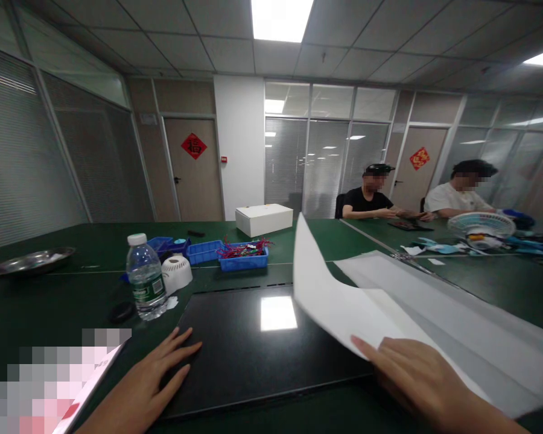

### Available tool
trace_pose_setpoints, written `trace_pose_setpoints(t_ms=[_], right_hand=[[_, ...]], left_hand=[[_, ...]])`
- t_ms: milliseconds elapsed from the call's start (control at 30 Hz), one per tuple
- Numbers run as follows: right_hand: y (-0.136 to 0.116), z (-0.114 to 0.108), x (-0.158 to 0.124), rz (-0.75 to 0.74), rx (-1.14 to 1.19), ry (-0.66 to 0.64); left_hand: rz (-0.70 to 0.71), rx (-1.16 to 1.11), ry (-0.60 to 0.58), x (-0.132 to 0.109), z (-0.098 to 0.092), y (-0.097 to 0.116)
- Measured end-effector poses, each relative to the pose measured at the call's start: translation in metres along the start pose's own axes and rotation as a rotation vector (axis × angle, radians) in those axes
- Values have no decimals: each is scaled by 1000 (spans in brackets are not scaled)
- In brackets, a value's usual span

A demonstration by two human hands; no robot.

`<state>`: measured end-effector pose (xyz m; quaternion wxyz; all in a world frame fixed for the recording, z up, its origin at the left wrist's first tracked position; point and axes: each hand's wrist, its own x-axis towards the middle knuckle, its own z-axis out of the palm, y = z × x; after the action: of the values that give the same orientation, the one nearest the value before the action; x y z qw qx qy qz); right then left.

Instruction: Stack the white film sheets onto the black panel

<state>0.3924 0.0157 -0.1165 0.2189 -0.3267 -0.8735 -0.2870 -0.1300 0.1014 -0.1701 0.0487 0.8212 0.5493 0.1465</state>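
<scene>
A flat, glossy black panel (248, 361) lies on the green table in front of me, reflecting a ceiling light. My left hand (156, 374) rests at its left edge, fingers spread and touching the border. Over the panel's right side, a white sheet (326, 295) is bent upward, its far corner raised in the air. My right hand (416, 374) has the sheet's near edge pinched between thumb and fingers; the fingertips are partly hidden. To the right, more white sheeting (443, 301) is spread on the table.
Beyond the panel's left corner stand a water bottle (145, 280) and a white rounded part (176, 272). A blue bin (244, 260) holds red wires; a white box (265, 219) sits farther back. A metal tray (29, 263) lies left. Two people sit at the far right.
</scene>
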Motion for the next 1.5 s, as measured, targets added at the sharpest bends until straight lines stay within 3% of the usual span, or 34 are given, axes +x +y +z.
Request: trace_pose_setpoints(t_ms=[100,333,433,567,633,767,867,1133,1333,1500], right_hand=[[-16,0,9,-120,48,-112],[-36,23,19,-110,121,-125],[-38,18,31,-90,193,-180],[-34,4,41,-121,347,-354],[-32,6,35,-61,367,-353],[-29,23,15,244,191,-258],[-29,29,9,405,122,-300],[-26,15,11,220,495,-473],[-19,30,4,472,322,-364],[-15,25,5,515,360,-461]], left_hand=[[-6,-13,8,0,0,1],[-54,-108,47,1,4,-4],[-30,-89,28,0,4,-2],[-22,-56,7,-2,2,2],[-22,-41,-2,-2,2,3],[-19,5,-28,-2,1,5],[-22,13,-26,-2,-1,8],[6,27,30,-3,4,2],[19,-31,93,-1,5,-4],[8,-86,109,0,2,-7]])
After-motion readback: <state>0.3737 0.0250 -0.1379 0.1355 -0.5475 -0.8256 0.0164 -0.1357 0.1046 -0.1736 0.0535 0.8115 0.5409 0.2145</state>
